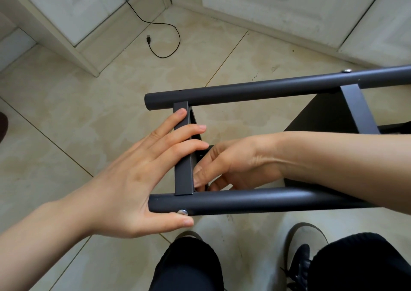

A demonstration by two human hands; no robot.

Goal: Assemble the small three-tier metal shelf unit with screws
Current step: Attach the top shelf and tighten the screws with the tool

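Dark grey metal frame (244, 199) of the shelf unit, lying on its side above the tiled floor (66, 117): two round tubes run from centre to right, the far tube (266, 86) and the near tube (255, 198), joined by a flat crossbar (183, 175) near their left ends and a second crossbar (358, 110) farther right. The left hand (142, 179) enters from lower left with the forearm angled upward; its palm faces the tube ends, the fingers are spread and extended across the first crossbar, the index fingertip rests near the joint with the far tube, and the thumb (178, 222) lies under the near tube, just below a silver screw head (182, 212). This hand braces the frame with flat, outstretched fingers, not curled around anything. The right hand (229, 166) reaches in from the right between the two tubes, wrist bent, fingers curled and pinched together against the inner face of the first crossbar; what they hold cannot be told. A second screw head (347, 70) shows on the far tube. A dark shelf panel (322, 113) lies beneath the frame. Beyond are white cabinets (289, 13) and a black cable (164, 35) on the floor; the person's knees in black trousers (189, 266) and a shoe (300, 246) occupy the lower edge.
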